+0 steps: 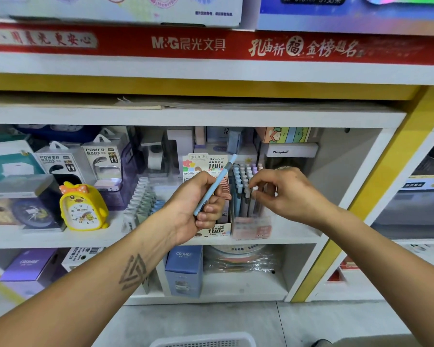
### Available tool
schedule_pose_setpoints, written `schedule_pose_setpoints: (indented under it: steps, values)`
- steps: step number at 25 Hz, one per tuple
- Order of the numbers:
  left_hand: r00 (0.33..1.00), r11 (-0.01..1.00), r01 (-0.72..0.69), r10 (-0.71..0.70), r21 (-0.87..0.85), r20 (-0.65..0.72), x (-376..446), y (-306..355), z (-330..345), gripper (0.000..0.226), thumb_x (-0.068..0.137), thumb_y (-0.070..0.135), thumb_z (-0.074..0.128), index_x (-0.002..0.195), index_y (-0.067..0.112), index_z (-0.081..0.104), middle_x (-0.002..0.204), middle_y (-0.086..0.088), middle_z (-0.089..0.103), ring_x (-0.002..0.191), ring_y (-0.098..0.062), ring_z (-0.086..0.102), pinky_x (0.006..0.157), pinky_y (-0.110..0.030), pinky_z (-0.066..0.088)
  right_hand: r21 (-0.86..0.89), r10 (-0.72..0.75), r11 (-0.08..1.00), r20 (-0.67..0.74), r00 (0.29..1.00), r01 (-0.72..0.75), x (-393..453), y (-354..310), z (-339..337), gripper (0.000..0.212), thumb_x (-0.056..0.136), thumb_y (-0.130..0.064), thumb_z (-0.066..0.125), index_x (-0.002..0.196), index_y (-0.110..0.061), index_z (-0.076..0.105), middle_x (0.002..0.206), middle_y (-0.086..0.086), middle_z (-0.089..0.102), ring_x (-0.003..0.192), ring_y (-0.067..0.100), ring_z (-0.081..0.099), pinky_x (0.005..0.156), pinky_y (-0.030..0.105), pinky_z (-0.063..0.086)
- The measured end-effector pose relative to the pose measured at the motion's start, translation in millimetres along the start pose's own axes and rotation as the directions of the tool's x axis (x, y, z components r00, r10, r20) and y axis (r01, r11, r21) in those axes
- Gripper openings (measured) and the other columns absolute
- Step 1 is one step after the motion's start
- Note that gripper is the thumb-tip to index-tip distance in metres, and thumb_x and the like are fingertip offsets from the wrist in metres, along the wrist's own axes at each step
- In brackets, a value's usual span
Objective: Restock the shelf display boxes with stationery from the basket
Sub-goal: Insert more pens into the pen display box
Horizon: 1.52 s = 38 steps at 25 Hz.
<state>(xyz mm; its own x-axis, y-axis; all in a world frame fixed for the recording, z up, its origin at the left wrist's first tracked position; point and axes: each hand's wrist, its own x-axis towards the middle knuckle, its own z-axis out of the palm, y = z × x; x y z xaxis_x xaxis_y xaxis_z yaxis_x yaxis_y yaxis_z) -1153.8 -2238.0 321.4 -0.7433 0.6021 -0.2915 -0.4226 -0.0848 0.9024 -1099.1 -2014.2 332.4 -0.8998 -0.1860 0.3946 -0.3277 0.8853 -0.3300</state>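
Note:
My left hand (pixel 198 204) grips a light blue pen (pixel 217 182) that slants up to the right in front of the shelf. My right hand (pixel 283 191) pinches the white top of a pen (pixel 254 189) standing in the pink display box (pixel 252 227), which holds several pastel pens upright. A lead-refill display box (pixel 217 230) stands just left of it, partly hidden by my left hand. The white basket (pixel 203 341) shows only its rim at the bottom edge.
A yellow duck alarm clock (pixel 82 207), power bank packs (pixel 103 166) and a row of pale clips (pixel 140 199) fill the shelf to the left. Purple and blue Cruhre boxes (pixel 184 270) sit on the lower shelf. A yellow upright (pixel 376 191) bounds the bay on the right.

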Motion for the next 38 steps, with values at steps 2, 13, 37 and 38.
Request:
schedule_pose_setpoints:
  steps: [2, 13, 37, 38]
  values:
    - [1.000, 1.000, -0.007, 0.007, -0.005, -0.002, 0, -1, -1, 0.030, 0.089, 0.029, 0.042, 0.061, 0.017, 0.047, 0.054, -0.001, 0.026, 0.040, -0.011, 0.017, 0.036, -0.016, 0.015, -0.018, 0.016, 1.000, -0.008, 1.000, -0.016, 0, 0, -3, 0.011, 0.090, -0.026, 0.068, 0.100, -0.029, 0.071, 0.073, -0.017, 0.060, 0.069, 0.002, 0.056, 0.064, 0.026, 0.046]
    - [1.000, 0.998, -0.028, 0.029, 0.052, -0.013, -8, -5, 2, 0.026, 0.098, 0.024, 0.050, 0.079, 0.010, 0.061, 0.060, -0.005, 0.041, 0.048, -0.015, 0.033, 0.043, -0.023, 0.026, -0.190, 0.174, 0.968, 0.047, 0.984, -0.162, -1, 2, 5, 0.014, 0.098, -0.035, 0.061, 0.101, -0.024, 0.068, 0.092, -0.004, 0.071, 0.087, 0.022, 0.064, 0.076, 0.040, 0.054]
    - [0.813, -0.247, -0.293, 0.445, 0.924, 0.377, 3, -38, -14, 0.064, 0.092, 0.026, 0.059, 0.150, 0.014, 0.037, 0.157, 0.000, 0.030, 0.143, -0.018, 0.025, 0.115, -0.018, 0.012, 0.113, -0.016, 0.993, -0.125, 0.992, 0.030, 4, -16, 20, 0.012, 0.092, -0.012, 0.069, 0.103, -0.014, 0.065, 0.083, -0.002, 0.069, 0.076, 0.013, 0.067, 0.073, 0.037, 0.058]
    - [0.814, -0.255, -0.291, 0.441, 0.922, 0.379, 4, -38, -15, 0.065, 0.092, 0.026, 0.059, 0.151, 0.014, 0.036, 0.158, 0.000, 0.029, 0.144, -0.018, 0.024, 0.115, -0.017, 0.010, 0.106, -0.024, 0.994, -0.120, 0.992, 0.037, 4, -15, 22, 0.011, 0.092, -0.012, 0.068, 0.102, -0.015, 0.064, 0.082, -0.002, 0.068, 0.076, 0.012, 0.067, 0.072, 0.036, 0.058]
